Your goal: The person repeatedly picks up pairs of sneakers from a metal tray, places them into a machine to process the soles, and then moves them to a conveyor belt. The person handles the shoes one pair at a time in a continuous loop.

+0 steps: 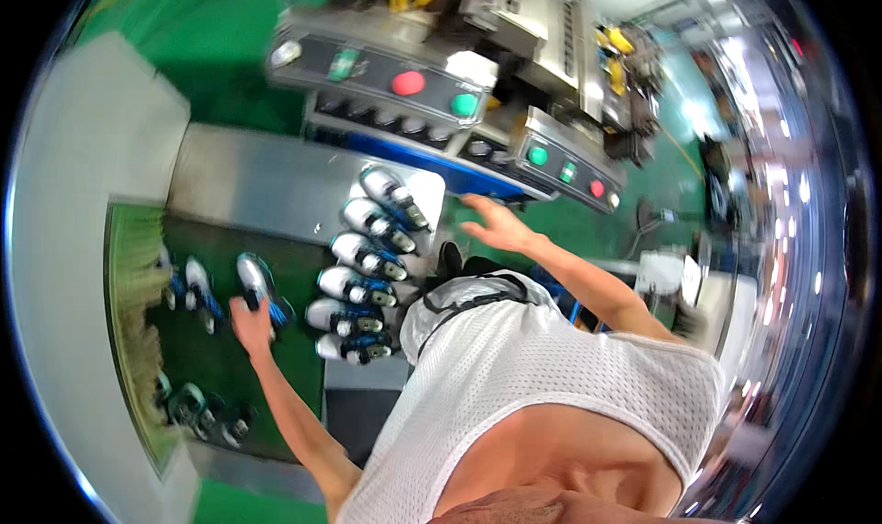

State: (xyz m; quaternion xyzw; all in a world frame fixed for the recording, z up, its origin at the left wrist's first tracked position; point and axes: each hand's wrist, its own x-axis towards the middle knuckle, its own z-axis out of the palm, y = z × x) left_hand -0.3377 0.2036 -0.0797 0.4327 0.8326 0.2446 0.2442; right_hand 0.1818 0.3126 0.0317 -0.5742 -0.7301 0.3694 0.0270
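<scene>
My left hand (251,325) is closed round the heel end of a white-and-black shoe (255,278) with blue edging, over the dark green surface at the left. Motion blurs the fingers a little. My right hand (499,224) is held out in the air with its fingers apart and nothing in it, near the front of the machine. Between my hands, a row of similar shoes (367,253) lies side by side close to my body, toes pointing left. Another shoe (199,292) lies on the green surface, left of the one in my hand.
Ahead stands a machine with a control panel (381,76) bearing red and green buttons; a second button panel (570,163) is to its right. A grey metal plate (243,170) stretches left. A pale housing (78,157) borders the left, with more shoes (207,412) low by its opening.
</scene>
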